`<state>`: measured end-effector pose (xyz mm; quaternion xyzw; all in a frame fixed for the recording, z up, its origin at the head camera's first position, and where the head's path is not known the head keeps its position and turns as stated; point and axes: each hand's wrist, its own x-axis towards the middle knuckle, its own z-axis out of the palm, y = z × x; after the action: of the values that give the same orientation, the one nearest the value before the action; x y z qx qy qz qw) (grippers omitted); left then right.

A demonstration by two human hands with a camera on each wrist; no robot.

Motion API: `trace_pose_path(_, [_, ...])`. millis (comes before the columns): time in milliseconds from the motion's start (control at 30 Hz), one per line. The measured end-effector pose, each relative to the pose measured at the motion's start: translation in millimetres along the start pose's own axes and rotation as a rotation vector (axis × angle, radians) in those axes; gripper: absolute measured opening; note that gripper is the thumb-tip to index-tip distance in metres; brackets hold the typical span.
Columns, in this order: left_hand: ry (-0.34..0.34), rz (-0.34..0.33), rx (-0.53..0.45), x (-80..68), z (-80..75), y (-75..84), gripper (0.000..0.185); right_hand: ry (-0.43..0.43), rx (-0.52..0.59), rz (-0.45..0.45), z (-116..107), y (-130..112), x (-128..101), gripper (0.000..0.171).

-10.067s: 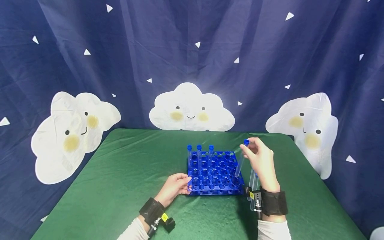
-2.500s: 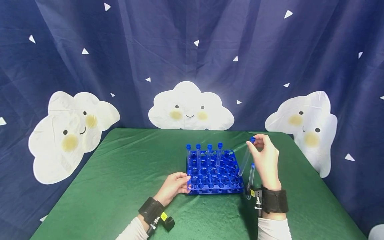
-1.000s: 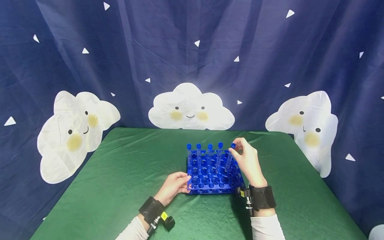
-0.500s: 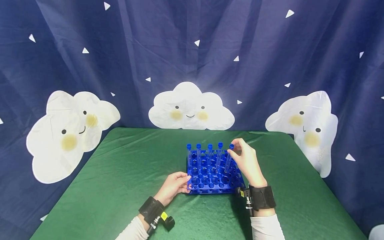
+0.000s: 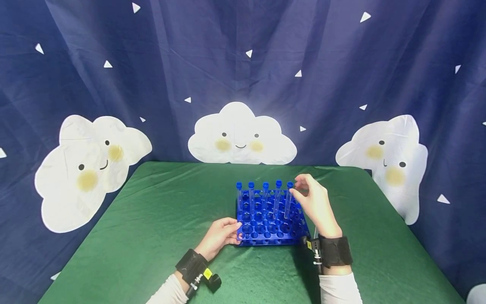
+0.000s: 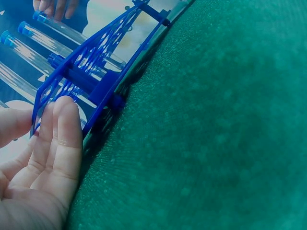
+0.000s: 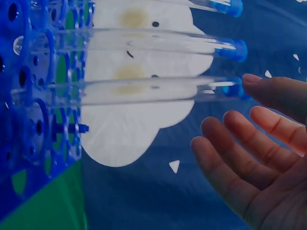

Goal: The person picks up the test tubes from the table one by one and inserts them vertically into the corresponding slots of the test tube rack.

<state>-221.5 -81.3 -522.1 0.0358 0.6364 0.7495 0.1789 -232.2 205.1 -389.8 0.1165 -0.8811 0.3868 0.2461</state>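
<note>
A blue test tube rack [image 5: 272,242] stands on the table, with several clear, blue-capped test tubes upright in a row. My left hand [image 5: 222,236] grips its near left corner, thumb above and fingers below the upper plate, as the left wrist view shows. The rightmost test tube [image 5: 287,206] sits in a hole beside my right hand [image 5: 314,202]. In the right wrist view, the thumb tip is right at this tube's blue cap [image 7: 235,89], while the other fingers [image 7: 225,158] are spread away from it.
A green cloth covers the table [image 5: 171,202]. Behind my right wrist a sliver of another test tube [image 5: 315,232] shows, mostly hidden. Black camera straps are on both wrists. A dark blue curtain [image 5: 243,80] with white clouds hangs behind the table.
The right hand brought a test tube left into the rack, where it straightened upright; the fingers have now let go. Earlier it placed the tube before that. The left hand kept its grip.
</note>
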Motion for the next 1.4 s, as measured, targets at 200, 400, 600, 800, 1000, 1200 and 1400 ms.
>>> trace_pose_path(200, [-0.005, 0.0, 0.003, -0.2, -0.2, 0.2, 0.028, 0.087, -0.011, 0.025, -14.5, 10.6, -0.5, 0.03])
trace_pose_path(400, [-0.002, 0.002, 0.007, -0.9, -0.2, 0.6, 0.028, 0.189, -0.077, 0.136, -23.7, 32.3, -2.3, 0.028])
trace_pose_path(600, [-0.002, 0.007, 0.014, -1.7, 0.5, 1.9, 0.028, 0.219, -0.103, 0.329, -28.4, 50.6, -5.9, 0.03])
trace_pose_path(800, [-0.005, 0.01, 0.009, -1.8, 0.9, 2.6, 0.025, 0.133, -0.13, 0.495, -26.5, 68.5, -10.5, 0.038])
trace_pose_path(1000, [-0.004, 0.006, 0.007, -1.8, 1.0, 2.6, 0.026, -0.181, -0.188, 0.616, -21.7, 85.5, -14.7, 0.057])
trace_pose_path(1200, [0.002, 0.002, 0.01, -2.4, 1.3, 2.9, 0.027, -0.322, -0.169, 0.675, -15.0, 94.1, -20.1, 0.057])
trace_pose_path(1400, [0.001, 0.003, 0.01, -2.4, 1.6, 3.2, 0.027, -0.318, -0.124, 0.691, -10.0, 99.4, -24.1, 0.045])
